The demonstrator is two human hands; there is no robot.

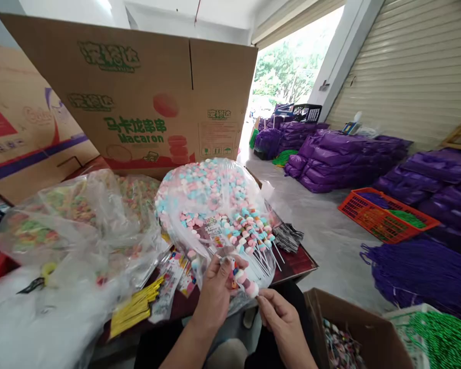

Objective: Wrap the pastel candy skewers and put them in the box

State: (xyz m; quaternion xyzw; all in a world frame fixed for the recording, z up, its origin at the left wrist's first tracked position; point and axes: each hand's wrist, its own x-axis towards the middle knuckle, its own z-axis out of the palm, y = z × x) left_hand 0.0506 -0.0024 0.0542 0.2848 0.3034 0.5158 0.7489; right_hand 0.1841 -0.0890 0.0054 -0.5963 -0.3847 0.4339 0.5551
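Observation:
My left hand [217,287] is closed on a small clear printed bag [233,266], close above my lap. A skewer of pink, white and brown marshmallow candies [246,282] lies at the bag, partly inside it as far as I can see. My right hand [278,312] pinches at the white end of this candy skewer; its stick is hidden by the fingers. Just beyond, several finished candy skewers [251,230] with white sticks lie on a large clear bag of loose pink, blue and white candies [211,184].
Yellow twist ties [136,307] and printed bags [176,269] lie on the table at left, beside clear bags of ring-shaped candies [72,210]. A cardboard carton [146,102] stands behind. At lower right are an open box [353,318] of wrapped pieces and an orange crate [384,215].

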